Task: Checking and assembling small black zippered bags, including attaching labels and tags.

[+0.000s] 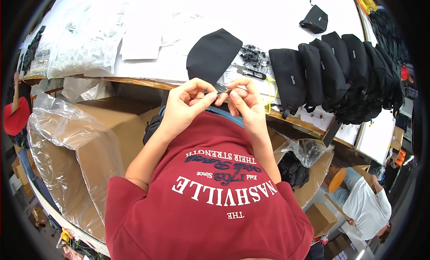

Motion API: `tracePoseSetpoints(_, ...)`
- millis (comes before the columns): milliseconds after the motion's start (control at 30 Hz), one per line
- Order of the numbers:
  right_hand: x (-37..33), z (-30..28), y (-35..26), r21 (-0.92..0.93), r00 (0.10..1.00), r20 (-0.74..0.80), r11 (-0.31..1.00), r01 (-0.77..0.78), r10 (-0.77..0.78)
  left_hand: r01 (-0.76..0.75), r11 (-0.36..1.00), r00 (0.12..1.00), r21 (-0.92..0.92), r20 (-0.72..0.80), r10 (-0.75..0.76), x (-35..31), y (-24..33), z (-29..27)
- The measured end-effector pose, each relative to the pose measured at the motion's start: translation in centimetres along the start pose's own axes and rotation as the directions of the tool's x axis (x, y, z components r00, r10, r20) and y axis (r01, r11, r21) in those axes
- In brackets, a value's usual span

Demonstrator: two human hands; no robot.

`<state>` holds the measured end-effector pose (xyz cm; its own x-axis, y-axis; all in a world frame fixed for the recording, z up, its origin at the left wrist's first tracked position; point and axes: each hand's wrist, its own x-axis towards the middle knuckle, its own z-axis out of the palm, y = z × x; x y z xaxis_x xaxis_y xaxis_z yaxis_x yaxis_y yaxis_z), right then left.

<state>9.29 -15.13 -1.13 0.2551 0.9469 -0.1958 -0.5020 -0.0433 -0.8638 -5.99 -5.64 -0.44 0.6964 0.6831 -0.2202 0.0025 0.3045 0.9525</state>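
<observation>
My left hand (190, 98) and my right hand (245, 101) meet in front of my chest, at the table's near edge. Fingers and thumbs of both are pinched round a small, dark, thin thing (220, 91), mostly hidden by the fingertips; its kind I cannot make out. Just beyond them a flat black fabric pouch (214, 54) lies on the white table. To its right are black-handled thread snips (251, 73) and a tangle of thin black cords (254, 58). A yellow strap or cord (270, 97) hangs over the edge beside my right hand.
Black pouches (322, 71) stand in a row at the right; another pouch (315, 19) lies farther back. Clear plastic bags (85, 36) cover the table's left. Below are plastic-lined cardboard boxes (101, 134). A person in a white shirt (367, 206) is at lower right, another in red (17, 116) far left.
</observation>
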Motion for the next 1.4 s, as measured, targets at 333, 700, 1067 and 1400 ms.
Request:
tracePoseSetpoints(333,0.1,-0.3,0.8,-0.076,1.000,-0.017,0.997,0.012,-0.013,0.015,0.996,1.000,0.087,0.013,-0.016,0.0,0.0,0.3)
tracePoseSetpoints(700,0.2,0.0,1.5,0.001,0.994,-0.105,0.999,-0.037,0.037,-0.083,0.981,0.996,0.176,-0.022,0.088,0.1,-0.6,0.5)
tracePoseSetpoints(1067,-0.1,0.7,1.5,-0.074,0.989,-0.099,0.992,0.103,-0.110,-0.160,0.941,0.980,0.298,-0.064,0.187,-0.2,-0.8,1.0)
tracePoseSetpoints(1400,2.9,-3.9,1.6,-0.001,0.944,-0.238,0.972,-0.235,0.228,-0.328,0.899,0.943,0.292,0.160,0.292,1.2,1.9,1.3)
